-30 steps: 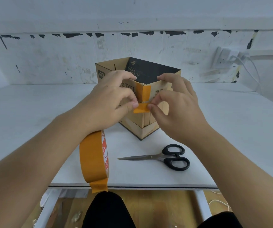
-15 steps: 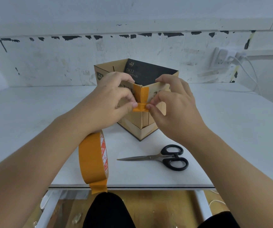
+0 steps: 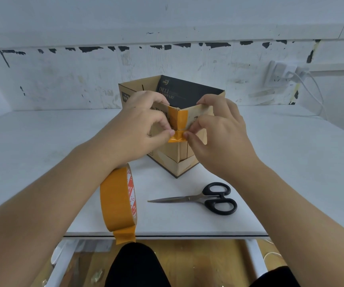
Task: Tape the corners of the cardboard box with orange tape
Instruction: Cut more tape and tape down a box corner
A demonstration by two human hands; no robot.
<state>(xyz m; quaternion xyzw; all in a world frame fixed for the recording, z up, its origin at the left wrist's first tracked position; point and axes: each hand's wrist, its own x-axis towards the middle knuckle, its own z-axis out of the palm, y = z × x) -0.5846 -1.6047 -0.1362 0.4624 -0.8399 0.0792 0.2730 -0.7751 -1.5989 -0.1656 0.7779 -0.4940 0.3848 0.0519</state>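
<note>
cardboard box (image 3: 179, 162) on table (image 3: 280, 162), near corner faces person | left hand (image 3: 138, 129) and right hand (image 3: 218, 133) pinch loose end of tape strip (image 3: 177, 121) | risk: uneven pull wrinkles strip, leaves it off corner

Box: the cardboard box (image 3: 179, 160) stands on the table (image 3: 280, 162), toward the far middle, one corner turned near.
Strip: a strip of tape (image 3: 178, 121) lies over that near corner, from the rim downward.
Hands: left hand (image 3: 140, 129) on the box's left wall, right hand (image 3: 218, 133) on its right wall, both touching the strip's lower end.
Roll: tape roll (image 3: 117, 201) hangs round the left forearm, at the table's near edge, left of the scissors (image 3: 204, 198).
Scissors: flat on the table, near side of the box.
Socket: wall socket (image 3: 280, 74) far right, behind the table.
</note>
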